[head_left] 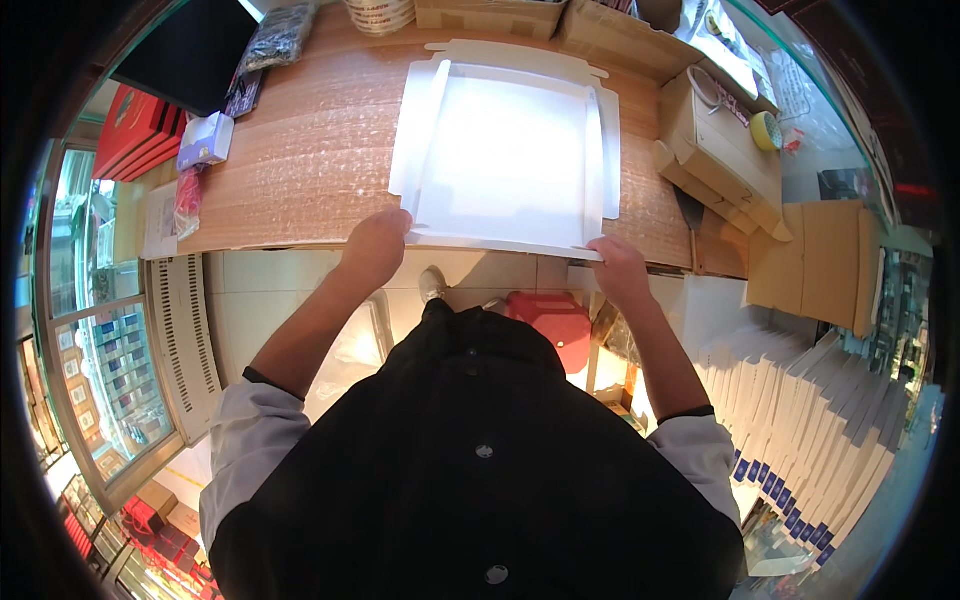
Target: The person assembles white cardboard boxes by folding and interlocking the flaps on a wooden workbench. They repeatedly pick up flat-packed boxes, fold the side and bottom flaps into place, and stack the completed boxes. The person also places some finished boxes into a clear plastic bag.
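A white cardboard box blank (505, 150) lies on the wooden table (310, 150), its side flaps partly folded up and its far flap lying outward. At its near left corner, my left hand (377, 247) is closed on the edge of the card. My right hand (620, 268) pinches the near right corner the same way. Between the two hands, the near edge of the blank runs along the table's front edge. The fingertips of both hands are partly hidden by the card and the hands themselves.
Brown cartons (715, 150) stand at the table's right, with a tape roll (766, 131) on them. A dark monitor (190, 50), red boxes (140, 130) and a tissue box (207, 140) are at left. Many flat white boxes (810, 420) stand stacked at lower right. A red stool (552, 325) is below the table.
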The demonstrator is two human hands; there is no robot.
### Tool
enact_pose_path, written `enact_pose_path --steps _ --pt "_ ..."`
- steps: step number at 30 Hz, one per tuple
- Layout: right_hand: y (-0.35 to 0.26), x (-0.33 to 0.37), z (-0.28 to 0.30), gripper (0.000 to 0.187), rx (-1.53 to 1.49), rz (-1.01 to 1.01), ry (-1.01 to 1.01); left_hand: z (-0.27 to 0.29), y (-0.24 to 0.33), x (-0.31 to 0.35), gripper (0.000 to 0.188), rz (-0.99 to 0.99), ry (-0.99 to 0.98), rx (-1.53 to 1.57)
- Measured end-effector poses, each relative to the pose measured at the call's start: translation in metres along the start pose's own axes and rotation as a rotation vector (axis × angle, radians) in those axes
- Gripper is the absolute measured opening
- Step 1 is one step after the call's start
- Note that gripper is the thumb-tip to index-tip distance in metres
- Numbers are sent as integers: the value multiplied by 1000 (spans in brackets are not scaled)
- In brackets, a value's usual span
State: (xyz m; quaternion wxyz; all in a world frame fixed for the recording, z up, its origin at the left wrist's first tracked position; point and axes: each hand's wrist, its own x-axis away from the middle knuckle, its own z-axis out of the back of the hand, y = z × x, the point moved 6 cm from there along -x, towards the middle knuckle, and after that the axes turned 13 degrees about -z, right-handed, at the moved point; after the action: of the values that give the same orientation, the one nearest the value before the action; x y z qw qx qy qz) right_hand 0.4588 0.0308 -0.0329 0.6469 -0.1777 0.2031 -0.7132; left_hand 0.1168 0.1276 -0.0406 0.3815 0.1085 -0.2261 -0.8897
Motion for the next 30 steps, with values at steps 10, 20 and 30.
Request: enact_pose_path --steps 10,20,30 --pt "-16 -20 -30 11 379 27 -86 -50 -13 -16 8 -210 -306 -444" --pt "2 -63 -51 19 302 -33 -616 -34 -8 -61 14 -259 -598 -211" --pt "-9 -66 -51 11 311 108 -361 -38 1 -61 13 -417 -180 -289"
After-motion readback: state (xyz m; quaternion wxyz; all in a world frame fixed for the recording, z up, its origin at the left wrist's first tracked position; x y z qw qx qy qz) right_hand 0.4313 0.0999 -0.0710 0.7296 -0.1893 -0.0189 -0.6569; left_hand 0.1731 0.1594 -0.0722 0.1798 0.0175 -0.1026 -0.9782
